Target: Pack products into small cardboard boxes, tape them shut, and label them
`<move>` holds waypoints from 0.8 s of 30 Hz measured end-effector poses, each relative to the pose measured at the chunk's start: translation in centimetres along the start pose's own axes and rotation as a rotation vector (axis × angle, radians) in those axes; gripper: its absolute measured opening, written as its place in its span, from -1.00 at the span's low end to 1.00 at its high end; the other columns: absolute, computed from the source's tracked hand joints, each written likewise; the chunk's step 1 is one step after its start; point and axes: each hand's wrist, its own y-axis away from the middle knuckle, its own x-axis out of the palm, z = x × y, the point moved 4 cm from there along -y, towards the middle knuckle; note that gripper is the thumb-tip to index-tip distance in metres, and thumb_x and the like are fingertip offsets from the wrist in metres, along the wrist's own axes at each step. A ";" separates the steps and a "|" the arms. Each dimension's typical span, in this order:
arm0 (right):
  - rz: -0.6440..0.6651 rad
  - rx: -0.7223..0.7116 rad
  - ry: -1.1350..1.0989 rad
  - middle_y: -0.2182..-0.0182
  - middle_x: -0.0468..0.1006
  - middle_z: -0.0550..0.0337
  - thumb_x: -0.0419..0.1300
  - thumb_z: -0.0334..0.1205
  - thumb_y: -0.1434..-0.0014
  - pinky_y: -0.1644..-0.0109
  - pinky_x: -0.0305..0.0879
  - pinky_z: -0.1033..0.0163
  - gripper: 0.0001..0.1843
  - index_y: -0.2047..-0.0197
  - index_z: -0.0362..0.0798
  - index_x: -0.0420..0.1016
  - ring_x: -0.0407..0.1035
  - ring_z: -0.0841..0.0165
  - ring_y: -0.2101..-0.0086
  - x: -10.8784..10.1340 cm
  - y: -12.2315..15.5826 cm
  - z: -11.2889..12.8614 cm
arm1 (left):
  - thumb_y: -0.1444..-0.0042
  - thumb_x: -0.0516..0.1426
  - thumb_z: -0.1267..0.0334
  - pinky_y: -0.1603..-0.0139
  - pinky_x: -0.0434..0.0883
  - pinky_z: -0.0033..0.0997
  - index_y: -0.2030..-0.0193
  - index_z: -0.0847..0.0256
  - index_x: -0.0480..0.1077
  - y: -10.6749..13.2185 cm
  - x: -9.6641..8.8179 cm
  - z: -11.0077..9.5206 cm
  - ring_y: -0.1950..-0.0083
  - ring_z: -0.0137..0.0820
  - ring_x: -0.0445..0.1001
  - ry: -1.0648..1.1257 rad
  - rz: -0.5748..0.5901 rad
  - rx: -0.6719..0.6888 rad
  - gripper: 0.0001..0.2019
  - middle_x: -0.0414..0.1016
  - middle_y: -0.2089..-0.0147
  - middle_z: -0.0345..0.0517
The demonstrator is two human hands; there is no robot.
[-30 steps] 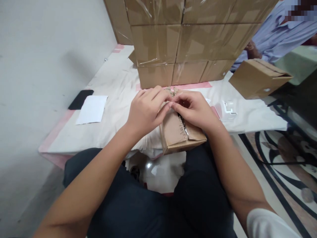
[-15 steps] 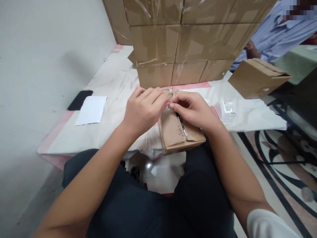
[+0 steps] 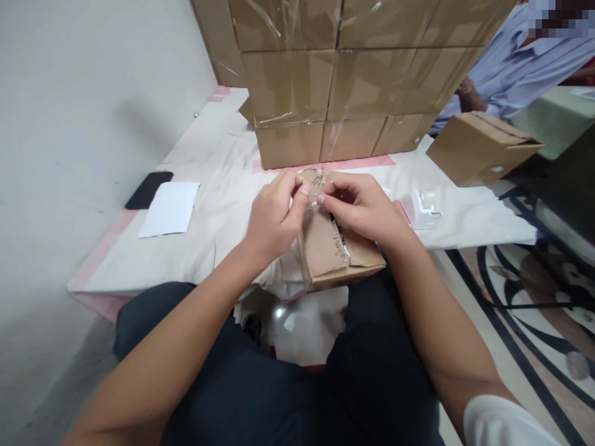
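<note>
So both hands are up in a pinch: the left hand (image 3: 277, 214) and right hand (image 3: 357, 203) each grip a bit of clear tape (image 3: 314, 198), stretched between the fingertips. It's right over the cardboard box (image 3: 320, 244), which has a ragged top seam and sits at the table's (image 3: 232, 217) near edge, in front of the stacked boxes (image 3: 288, 87).
</note>
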 end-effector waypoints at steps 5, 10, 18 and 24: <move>-0.001 -0.043 0.023 0.47 0.44 0.23 0.24 -0.23 -0.26 0.29 0.15 0.24 -0.79 0.42 -0.07 0.49 0.26 0.37 0.41 0.2 0.2 0.0 | -0.37 0.09 0.15 0.14 0.34 -0.27 0.24 0.14 0.36 -0.7 -1.1 -0.4 0.22 -0.34 0.44 -0.087 0.075 0.136 -0.83 0.48 0.25 -0.13; 0.000 -0.033 0.033 0.46 0.45 0.23 0.23 -0.25 -0.26 0.29 0.15 0.23 -0.80 0.42 -0.06 0.48 0.26 0.36 0.40 0.2 0.2 0.2 | -0.42 0.01 0.18 0.18 0.26 -0.24 0.26 0.13 0.34 -0.4 -0.7 -0.4 0.18 -0.27 0.48 -0.301 0.056 0.170 -0.79 0.54 0.24 -0.09; 0.015 -0.003 -0.047 0.50 0.36 0.25 0.24 -0.21 -0.27 0.34 0.13 0.24 -0.71 0.48 -0.04 0.35 0.21 0.38 0.42 0.2 0.0 0.1 | -0.44 -0.01 0.18 0.28 0.28 -0.32 0.36 0.12 0.16 0.4 0.7 -0.5 0.33 -0.38 0.35 -0.003 -0.083 -0.055 -0.72 0.36 0.38 -0.20; 0.027 -0.016 -0.097 0.32 0.49 0.20 0.36 -0.12 -0.19 0.31 0.26 0.24 -0.77 0.12 -0.04 0.55 0.30 0.38 0.39 -0.5 0.1 -0.7 | -0.44 -0.01 0.20 0.27 0.32 -0.38 0.35 0.11 0.16 0.5 0.6 -0.5 0.35 -0.42 0.32 0.161 -0.102 -0.084 -0.73 0.30 0.40 -0.24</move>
